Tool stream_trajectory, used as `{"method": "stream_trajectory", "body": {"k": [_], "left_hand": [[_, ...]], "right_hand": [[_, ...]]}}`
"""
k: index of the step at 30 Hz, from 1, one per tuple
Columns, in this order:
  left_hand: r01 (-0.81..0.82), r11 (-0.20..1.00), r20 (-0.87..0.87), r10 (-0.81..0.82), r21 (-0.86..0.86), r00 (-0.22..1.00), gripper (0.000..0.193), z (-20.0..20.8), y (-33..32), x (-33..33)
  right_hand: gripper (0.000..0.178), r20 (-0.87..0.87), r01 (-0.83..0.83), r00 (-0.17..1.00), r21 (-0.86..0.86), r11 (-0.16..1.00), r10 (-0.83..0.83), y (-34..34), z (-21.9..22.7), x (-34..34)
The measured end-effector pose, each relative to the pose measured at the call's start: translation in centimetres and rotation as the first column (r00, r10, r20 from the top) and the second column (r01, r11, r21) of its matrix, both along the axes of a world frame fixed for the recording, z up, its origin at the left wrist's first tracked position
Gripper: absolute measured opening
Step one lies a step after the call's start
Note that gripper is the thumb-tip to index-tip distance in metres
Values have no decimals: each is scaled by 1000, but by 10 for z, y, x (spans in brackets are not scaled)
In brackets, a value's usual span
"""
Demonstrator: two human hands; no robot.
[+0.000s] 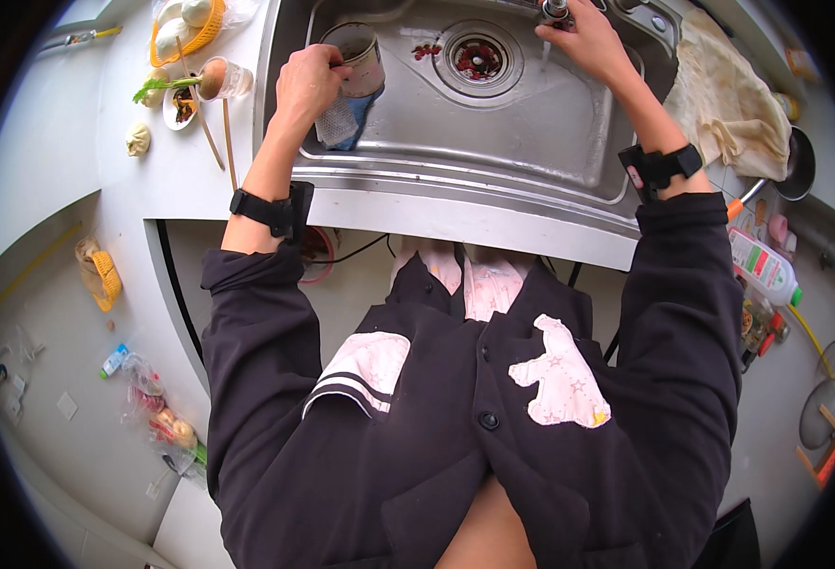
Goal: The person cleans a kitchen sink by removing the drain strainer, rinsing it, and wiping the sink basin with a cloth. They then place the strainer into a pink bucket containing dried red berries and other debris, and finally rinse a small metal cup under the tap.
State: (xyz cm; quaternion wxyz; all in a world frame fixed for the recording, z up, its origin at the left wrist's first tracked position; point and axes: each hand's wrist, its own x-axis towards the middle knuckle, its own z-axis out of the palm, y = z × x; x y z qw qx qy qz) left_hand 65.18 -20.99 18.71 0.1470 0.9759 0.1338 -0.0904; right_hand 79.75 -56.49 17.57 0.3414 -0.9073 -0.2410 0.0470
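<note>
Nearest, a dark jacket with pale pink patches is worn, its sleeves pushed up, and a black band is strapped around each wrist. Beneath the counter, a pinkish tub is partly hidden by the left sleeve. Beyond the counter's front edge a steel sink is set in. In its left part, a blue cloth is laid flat against the basin, with a whitish mesh piece overlapping it. Just past these, a grey, stained mug is held by the left hand, whose fingers are curled in closed against its left side; whether a handle or the wall is gripped cannot be told. The mug's mouth is turned upward, and its inside is partly seen.

To the right of the mug, reddish bits are scattered beside the drain, and more are caught in it. Farther right, the faucet is grasped near the upper edge of the view by the right hand, its fingers bent around the metal, and a thin stream of water is let down just below. At the far left, a small bowl of dark scraps is set close to long sticks, and pale round things are bundled in orange netting.
</note>
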Motion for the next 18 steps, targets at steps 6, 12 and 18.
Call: {"method": "stream_trajectory", "body": {"k": [6, 12, 18], "left_hand": [[-17, 1000, 20, 17, 5, 1000, 21, 6, 8, -5], [-19, 1000, 81, 18, 11, 997, 22, 7, 19, -11], [0, 1000, 62, -1, 24, 998, 24, 4, 32, -13]], "right_hand": [[36, 139, 49, 988, 163, 985, -72, 26, -21, 2], [40, 151, 61, 980, 404, 913, -133, 92, -28, -3], [24, -366, 122, 923, 569, 813, 117, 143, -23, -20]]}}
